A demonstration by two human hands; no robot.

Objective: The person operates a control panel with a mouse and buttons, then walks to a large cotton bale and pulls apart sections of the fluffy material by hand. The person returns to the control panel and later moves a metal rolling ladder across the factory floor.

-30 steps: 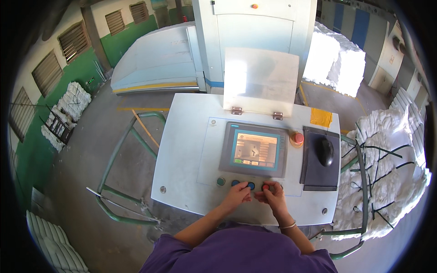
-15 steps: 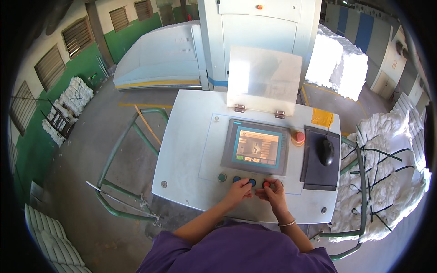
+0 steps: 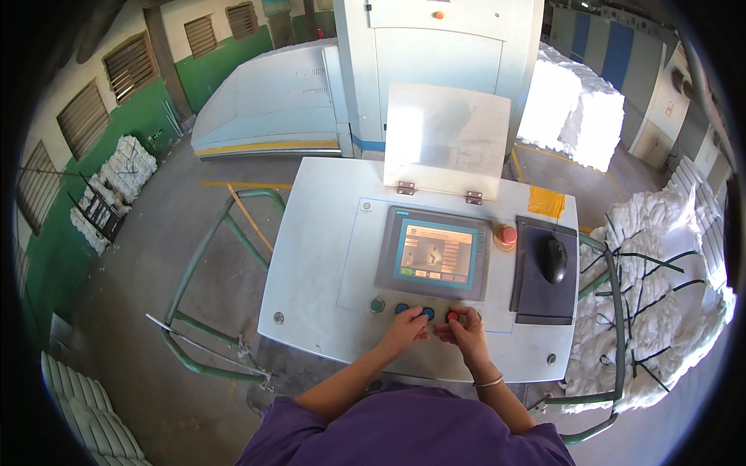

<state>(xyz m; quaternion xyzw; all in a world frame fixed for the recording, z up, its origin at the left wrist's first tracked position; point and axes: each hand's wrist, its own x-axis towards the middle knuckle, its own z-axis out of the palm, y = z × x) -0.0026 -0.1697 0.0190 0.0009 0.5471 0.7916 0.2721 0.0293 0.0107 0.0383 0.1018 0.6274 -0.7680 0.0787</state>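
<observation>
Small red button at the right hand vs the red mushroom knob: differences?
Size: the small red button is smaller; the red mushroom knob is larger and stands prouder.
Place: the button sits below the screen; the knob is to its right.
Contact: the right hand has fingers at the button; no hand is at the knob.
Shared: both red, round, on the same console.

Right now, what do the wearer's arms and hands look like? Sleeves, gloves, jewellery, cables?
Short, loose, plain purple sleeves on both arms. Left hand and right hand are ungloved. A thin, pale bangle circles the right wrist; none shows on the left. No cables or markings visible on either arm.
</observation>
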